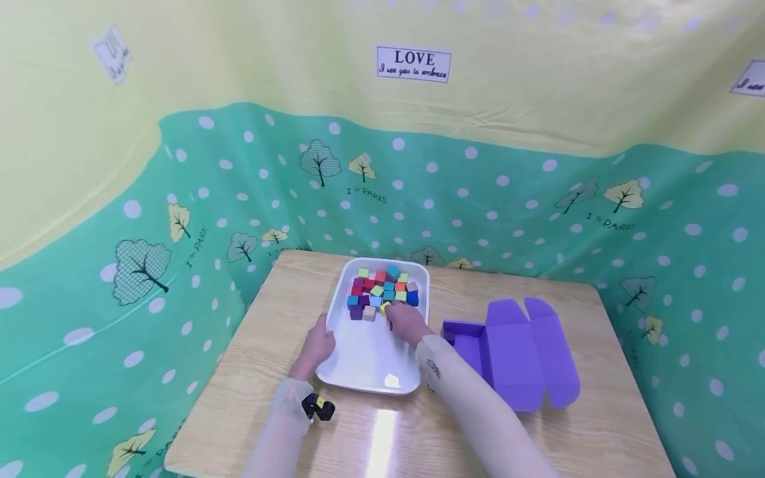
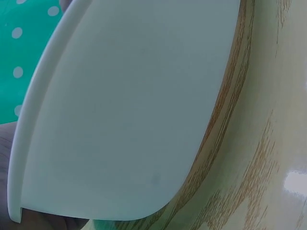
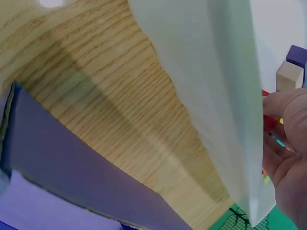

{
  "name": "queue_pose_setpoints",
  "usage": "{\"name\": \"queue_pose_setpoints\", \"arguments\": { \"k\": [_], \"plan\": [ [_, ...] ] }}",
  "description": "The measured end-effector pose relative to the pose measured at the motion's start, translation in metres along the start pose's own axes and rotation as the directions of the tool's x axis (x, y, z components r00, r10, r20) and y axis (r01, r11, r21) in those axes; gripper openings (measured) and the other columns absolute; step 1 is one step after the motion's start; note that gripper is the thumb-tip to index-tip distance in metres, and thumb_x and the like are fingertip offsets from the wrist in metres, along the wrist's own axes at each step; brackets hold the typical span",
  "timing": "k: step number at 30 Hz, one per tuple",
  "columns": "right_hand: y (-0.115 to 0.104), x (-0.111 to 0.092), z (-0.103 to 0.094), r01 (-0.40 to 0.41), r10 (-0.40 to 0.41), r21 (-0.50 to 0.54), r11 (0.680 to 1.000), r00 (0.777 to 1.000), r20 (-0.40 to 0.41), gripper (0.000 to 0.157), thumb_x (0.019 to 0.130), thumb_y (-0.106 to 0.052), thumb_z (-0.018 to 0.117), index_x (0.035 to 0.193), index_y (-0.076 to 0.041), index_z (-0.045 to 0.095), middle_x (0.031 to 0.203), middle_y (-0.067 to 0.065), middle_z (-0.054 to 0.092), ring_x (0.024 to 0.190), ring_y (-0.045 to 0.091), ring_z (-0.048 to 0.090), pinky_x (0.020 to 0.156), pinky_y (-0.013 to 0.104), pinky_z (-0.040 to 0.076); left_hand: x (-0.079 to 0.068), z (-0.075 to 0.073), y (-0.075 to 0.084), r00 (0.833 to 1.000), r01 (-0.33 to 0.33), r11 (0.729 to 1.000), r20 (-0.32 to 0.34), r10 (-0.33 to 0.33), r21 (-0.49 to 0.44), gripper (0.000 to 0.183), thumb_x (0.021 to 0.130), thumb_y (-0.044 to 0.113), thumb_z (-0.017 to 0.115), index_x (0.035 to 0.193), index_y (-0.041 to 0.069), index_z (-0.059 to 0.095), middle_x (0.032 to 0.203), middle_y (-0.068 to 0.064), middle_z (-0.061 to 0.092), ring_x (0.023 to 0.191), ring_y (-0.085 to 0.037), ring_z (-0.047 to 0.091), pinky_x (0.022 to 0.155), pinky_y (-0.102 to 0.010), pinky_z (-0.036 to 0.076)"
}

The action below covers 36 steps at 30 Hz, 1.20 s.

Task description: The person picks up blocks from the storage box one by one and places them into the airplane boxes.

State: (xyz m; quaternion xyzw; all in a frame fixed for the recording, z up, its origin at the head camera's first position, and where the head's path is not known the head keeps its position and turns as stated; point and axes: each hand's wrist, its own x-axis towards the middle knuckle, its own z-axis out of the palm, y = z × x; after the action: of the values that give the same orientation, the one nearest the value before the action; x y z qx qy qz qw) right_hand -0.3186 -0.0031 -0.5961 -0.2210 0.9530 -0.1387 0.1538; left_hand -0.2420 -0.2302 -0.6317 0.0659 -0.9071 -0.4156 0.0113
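Observation:
A white tray [image 1: 372, 352] stands on the table with several coloured cubes [image 1: 388, 289] gathered at its far end. My left hand [image 1: 315, 346] grips the tray's left rim; in the left wrist view the tray wall [image 2: 124, 110] covers most of that hand. Inside the tray, my right hand [image 1: 409, 322] pinches a yellow cube [image 1: 385, 309] at its fingertips. From the right wrist view, the right hand [image 3: 290, 139] has curled fingers, with a red cube [image 3: 269, 122] by the thumb, and the tray's side hides part of the fingertips. A wooden cube [image 3: 289, 76] lies close by.
An open purple box [image 1: 516, 352] stands right of the tray, flaps spread to the right. One dark purple cube [image 1: 449, 334] is in its left part. The wooden table [image 1: 251, 352] meets a green and yellow curtain [image 1: 478, 179] at the back and sides.

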Motion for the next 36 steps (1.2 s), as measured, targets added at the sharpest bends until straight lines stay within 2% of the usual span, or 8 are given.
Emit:
{"name": "queue_pose_setpoints", "arguments": {
  "k": [7, 11, 16, 21, 26, 31, 36],
  "plan": [
    [0.006, -0.002, -0.01, 0.031, -0.031, 0.005, 1.0, 0.999, -0.019, 0.01, 0.08, -0.013, 0.063, 0.089, -0.017, 0.062, 0.077, -0.006, 0.051, 0.069, 0.014, 0.049, 0.066, 0.027, 0.044, 0.004, 0.005, 0.003, 1.0, -0.015, 1.0, -0.011, 0.015, 0.011, 0.042, 0.087, 0.003, 0.041, 0.128, 0.005, 0.035, 0.114, -0.022, 0.052, 0.101, -0.035, 0.052, 0.081, -0.046, 0.045],
    [0.007, -0.004, -0.016, 0.046, -0.046, 0.011, 0.999, 0.999, -0.003, 0.016, 0.078, -0.011, 0.065, 0.092, -0.017, 0.062, 0.077, -0.006, 0.052, 0.07, 0.013, 0.049, 0.065, 0.026, 0.044, 0.005, 0.005, 0.005, 1.0, -0.021, 0.999, -0.002, 0.021, 0.03, 0.043, 0.086, 0.002, 0.041, 0.129, 0.005, 0.033, 0.114, -0.023, 0.051, 0.101, -0.035, 0.052, 0.081, -0.045, 0.045],
    [0.008, -0.016, -0.032, 0.094, -0.094, 0.026, 0.995, 0.996, -0.01, 0.034, 0.073, -0.011, 0.07, 0.105, -0.016, 0.06, 0.084, -0.007, 0.054, 0.074, 0.011, 0.05, 0.064, 0.023, 0.045, 0.004, 0.003, 0.009, 1.0, -0.006, 0.999, 0.009, 0.006, 0.032, 0.045, 0.087, 0.002, 0.04, 0.131, 0.005, 0.031, 0.116, -0.024, 0.05, 0.102, -0.036, 0.051, 0.081, -0.046, 0.045],
    [0.016, -0.032, -0.054, 0.155, -0.152, 0.052, 0.987, 0.987, -0.055, 0.033, 0.07, -0.01, 0.071, 0.1, -0.015, 0.06, 0.083, -0.004, 0.055, 0.072, 0.01, 0.05, 0.059, 0.021, 0.046, 0.002, 0.0, 0.011, 1.0, 0.002, 0.999, 0.012, -0.003, 0.044, 0.046, 0.087, 0.002, 0.039, 0.132, 0.004, 0.03, 0.116, -0.025, 0.049, 0.101, -0.038, 0.051, 0.08, -0.048, 0.045],
    [0.04, -0.053, -0.078, 0.148, -0.139, 0.065, 0.987, 0.982, -0.126, 0.025, 0.071, -0.011, 0.07, 0.094, -0.014, 0.06, 0.079, -0.004, 0.052, 0.068, 0.011, 0.049, 0.056, 0.021, 0.044, 0.001, 0.0, 0.009, 0.999, 0.036, 0.996, 0.011, -0.037, 0.076, 0.045, 0.088, 0.005, 0.04, 0.132, 0.006, 0.03, 0.118, -0.023, 0.049, 0.102, -0.037, 0.051, 0.081, -0.047, 0.045],
    [0.072, -0.075, -0.092, 0.103, -0.104, -0.015, 0.995, 0.974, -0.203, 0.024, 0.068, -0.011, 0.07, 0.09, -0.013, 0.059, 0.077, -0.003, 0.052, 0.066, 0.011, 0.048, 0.055, 0.022, 0.043, 0.001, 0.0, 0.005, 0.999, 0.047, 0.991, 0.015, -0.049, 0.123, 0.046, 0.089, 0.008, 0.041, 0.133, 0.007, 0.028, 0.118, -0.023, 0.049, 0.101, -0.037, 0.051, 0.08, -0.048, 0.045],
    [0.094, -0.097, -0.094, 0.094, -0.105, -0.068, 0.993, 0.975, -0.196, 0.027, 0.065, -0.008, 0.069, 0.09, -0.008, 0.061, 0.078, 0.0, 0.051, 0.066, 0.013, 0.047, 0.055, 0.025, 0.042, 0.0, -0.002, 0.005, 0.998, 0.059, 0.991, 0.023, -0.062, 0.118, 0.046, 0.089, 0.009, 0.04, 0.134, 0.009, 0.027, 0.118, -0.022, 0.05, 0.101, -0.036, 0.052, 0.08, -0.047, 0.045]
  ]
}}
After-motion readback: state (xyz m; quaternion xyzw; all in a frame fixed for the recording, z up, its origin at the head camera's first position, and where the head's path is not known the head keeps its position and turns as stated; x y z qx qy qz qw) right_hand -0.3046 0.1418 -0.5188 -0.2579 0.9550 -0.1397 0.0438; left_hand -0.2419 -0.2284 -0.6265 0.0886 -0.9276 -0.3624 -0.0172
